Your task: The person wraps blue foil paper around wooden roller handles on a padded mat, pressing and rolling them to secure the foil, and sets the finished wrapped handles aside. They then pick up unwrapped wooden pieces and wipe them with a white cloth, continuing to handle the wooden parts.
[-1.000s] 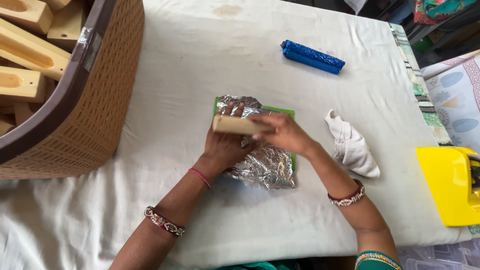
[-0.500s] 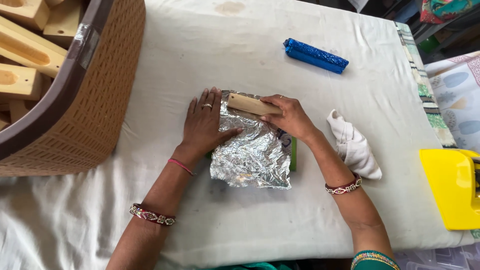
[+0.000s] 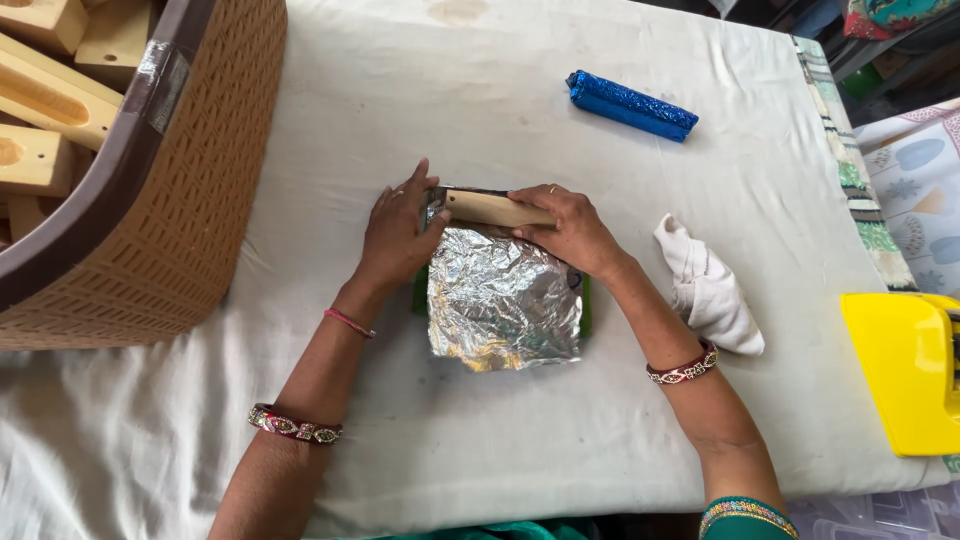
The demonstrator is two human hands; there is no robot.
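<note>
A crinkled sheet of silver foil (image 3: 503,300) lies flat on a green mat (image 3: 586,305) on the white cloth-covered table (image 3: 480,110). A small wooden block (image 3: 492,208) rests across the foil's far edge. My left hand (image 3: 398,235) presses flat on the foil's left edge and touches the block's left end. On the block's right end, my right hand (image 3: 568,226) has its fingers curled over the wood.
A brown woven basket (image 3: 170,170) with several wooden blocks (image 3: 45,100) stands at the left. A blue glittery wrapped roll (image 3: 630,104) lies at the back. A white cloth (image 3: 708,286) sits right of the foil, and a yellow object (image 3: 903,368) lies at the right edge.
The foil was bunched around the block held above the mat; now it is spread flat. The block has gone to the foil's far edge, and my left hand has opened onto the foil.
</note>
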